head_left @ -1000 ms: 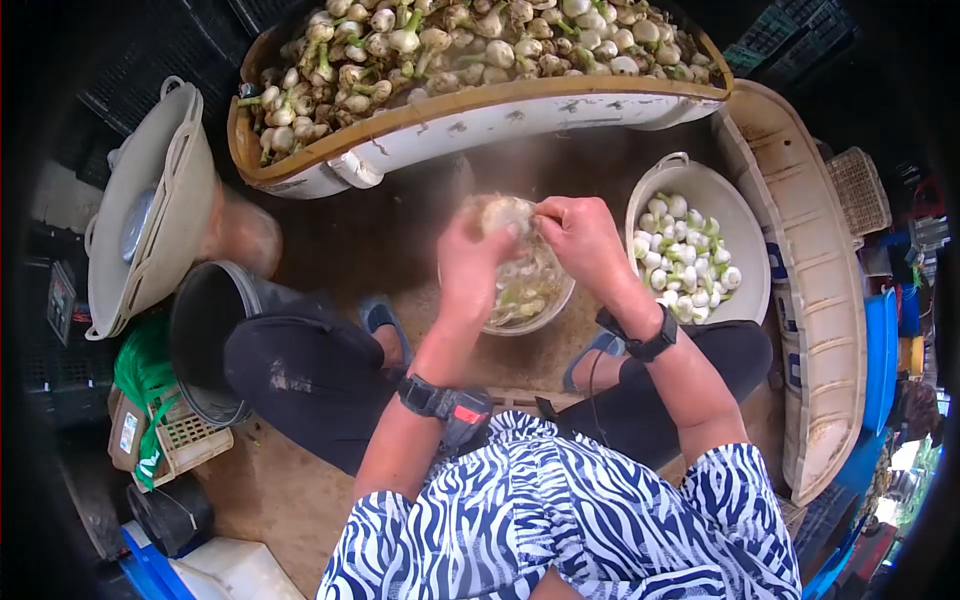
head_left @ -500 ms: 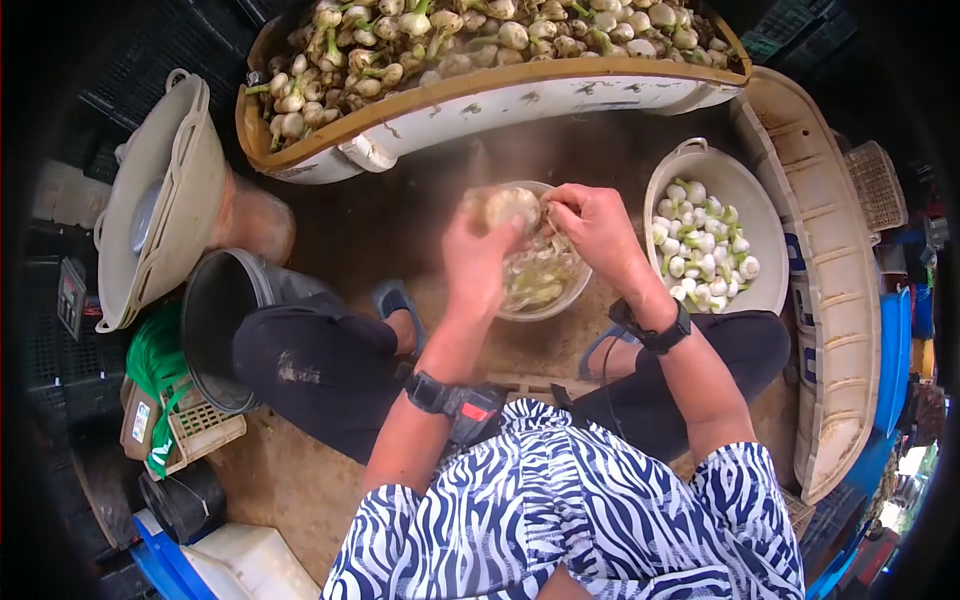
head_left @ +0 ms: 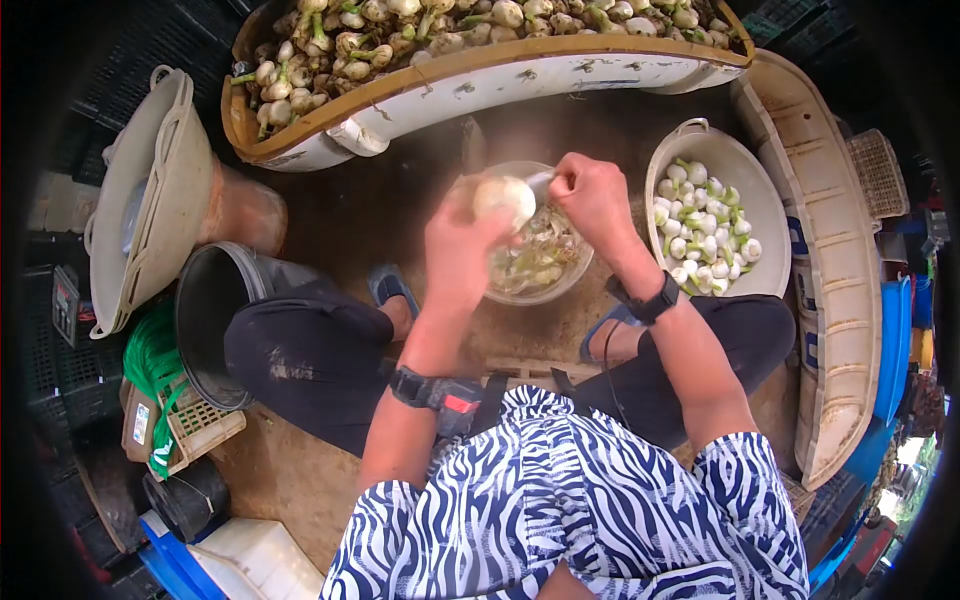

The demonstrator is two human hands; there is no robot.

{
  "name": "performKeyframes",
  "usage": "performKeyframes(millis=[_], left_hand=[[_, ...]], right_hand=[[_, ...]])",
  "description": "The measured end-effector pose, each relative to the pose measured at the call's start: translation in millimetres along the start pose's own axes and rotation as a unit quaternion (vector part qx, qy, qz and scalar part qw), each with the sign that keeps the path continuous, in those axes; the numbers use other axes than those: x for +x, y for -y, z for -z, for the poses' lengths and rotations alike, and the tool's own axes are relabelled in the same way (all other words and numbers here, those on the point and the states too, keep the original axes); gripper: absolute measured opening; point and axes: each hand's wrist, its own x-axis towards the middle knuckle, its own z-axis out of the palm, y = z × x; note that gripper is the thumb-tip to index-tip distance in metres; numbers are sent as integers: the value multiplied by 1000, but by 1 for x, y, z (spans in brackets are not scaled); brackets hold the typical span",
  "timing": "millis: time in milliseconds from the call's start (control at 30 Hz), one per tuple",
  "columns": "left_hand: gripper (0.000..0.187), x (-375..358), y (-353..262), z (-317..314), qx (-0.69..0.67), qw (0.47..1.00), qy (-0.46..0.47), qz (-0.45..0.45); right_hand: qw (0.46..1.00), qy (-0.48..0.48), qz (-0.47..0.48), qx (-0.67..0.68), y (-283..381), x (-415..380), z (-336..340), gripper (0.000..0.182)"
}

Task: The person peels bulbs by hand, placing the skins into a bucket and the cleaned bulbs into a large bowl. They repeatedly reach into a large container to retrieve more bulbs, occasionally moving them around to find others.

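Note:
My left hand (head_left: 462, 235) is wrapped round a pale, round bulb (head_left: 505, 200) that looks like fresh garlic. It is held over a pale basin (head_left: 520, 298) with loose skins and green scraps (head_left: 540, 262) inside. To its right, my right hand (head_left: 595, 200) is closed in a pinch, a little apart from the bulb. A pale, blurred strip that looks like peel (head_left: 541, 182) shows at its fingertips. Further right, a pale tub (head_left: 768, 225) contains several clean white bulbs with short green stems (head_left: 705, 235).
A long white tub with a brown rim (head_left: 450, 80) at the top is heaped with soil-stained bulbs (head_left: 400, 40). On the left are stacked pale tubs (head_left: 135, 220) and a dark bucket (head_left: 215, 330). A long beige trough or lid (head_left: 825, 300) stands at the right.
My right hand has drawn away from the bulb, slightly up and to the right. The bulb now shows a smoother, whiter face. The whole view has shifted a little.

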Motion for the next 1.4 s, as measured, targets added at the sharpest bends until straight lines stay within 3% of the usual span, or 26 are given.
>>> performKeyframes(millis=[67, 133, 167, 233, 267, 333, 433, 700, 867, 1000, 1067, 1100, 1167, 1267, 1333, 1400], left_hand=[[41, -5, -7, 16, -131, 987, 79, 43], [39, -7, -10, 28, -200, 973, 89, 74], [38, -7, -11, 33, -272, 951, 98, 106], [38, -8, -3, 42, -228, 964, 58, 125], [38, -4, 3, 48, -227, 959, 82, 147], [39, -1, 11, 46, -218, 957, 90, 172], [39, 1, 15, 44, -169, 963, 125, 171], [39, 6, 15, 38, -190, 952, 132, 202], [37, 6, 16, 36, -177, 950, 138, 215], [45, 5, 13, 33, -119, 960, 161, 195], [50, 4, 9, 30, -76, 964, 176, 184], [53, 2, 6, 27, -22, 971, 177, 159], [57, 2, 7, 23, 30, 975, 176, 132], [57, 2, 9, 21, 8, 984, 160, 82], [54, 5, 4, 16, 56, 980, 78, 173], [52, 7, 11, 20, 78, 980, 84, 163]], right_hand=[[999, 0, -22, -49, -35, 7, -9, 8], [989, 38, -41, -135, -53, 11, -14, 15], [999, 24, -19, -29, -52, 6, -11, 22], [994, 29, 78, 73, -10, 1, 5, 22], [994, 30, 75, 74, 5, -1, 7, 22], [964, 111, 191, 148, 23, -4, 9, 18], [958, 144, 184, 164, 30, -11, 6, 16], [953, 127, 253, 107, 35, -10, 13, 18], [961, 142, 236, 2, 33, -12, 12, 14], [971, 136, 186, 69, 25, -5, 4, 14], [967, 218, 38, 126, 14, 2, 2, 12], [968, 216, 36, 124, 9, 3, 6, 12], [864, 318, -111, 373, 1, 4, 11, 10], [839, 312, -120, 429, -3, -3, 10, 10], [832, 317, -117, 440, -6, -8, 8, 10], [877, 259, -40, 402, -6, -13, 2, 4]])
